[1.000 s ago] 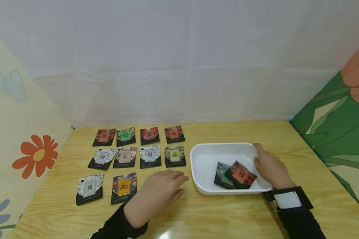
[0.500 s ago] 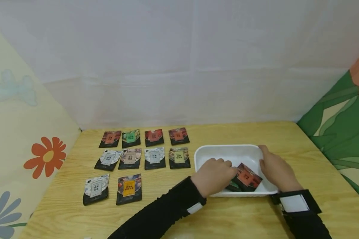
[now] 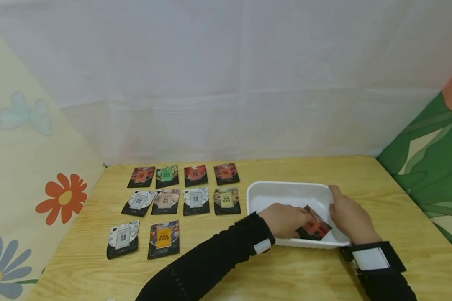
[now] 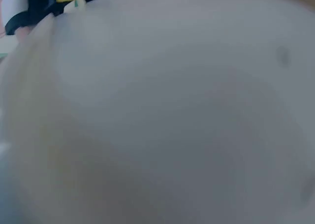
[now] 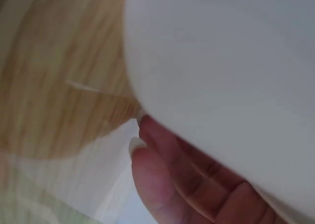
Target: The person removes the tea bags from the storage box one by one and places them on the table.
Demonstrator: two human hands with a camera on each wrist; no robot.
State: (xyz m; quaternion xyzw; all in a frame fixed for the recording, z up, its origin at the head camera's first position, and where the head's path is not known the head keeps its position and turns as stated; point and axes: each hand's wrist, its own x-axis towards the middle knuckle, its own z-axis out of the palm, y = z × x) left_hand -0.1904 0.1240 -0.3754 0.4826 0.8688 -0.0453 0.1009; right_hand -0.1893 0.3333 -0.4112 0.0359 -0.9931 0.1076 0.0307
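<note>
A white plastic tray (image 3: 282, 187) stands at the right of the table. My left hand (image 3: 288, 219) reaches into it over its front rim, fingers bent down at a black sachet with a red label (image 3: 316, 225). Its fingertips are hidden, so I cannot tell whether they pinch the sachet. My right hand (image 3: 350, 215) grips the tray's right end, thumb inside the rim and fingers outside. In the right wrist view these fingers (image 5: 197, 179) curl beneath the tray's edge. The left wrist view is mostly filled by the blurred white tray wall (image 4: 172, 111).
Several flat sachets lie in three rows left of the tray: red (image 3: 196, 175) and green (image 3: 167, 175) labels at the back, pale ones (image 3: 196, 201) in the middle, and a white (image 3: 123, 239) and a yellow-labelled one (image 3: 163, 239) in front. A white cloth (image 3: 226, 104) hangs behind the table.
My left hand has moved right from the table beside the tray into it, now covering the green-labelled sachet there. My right hand keeps its grip on the tray. The head view has shifted slightly.
</note>
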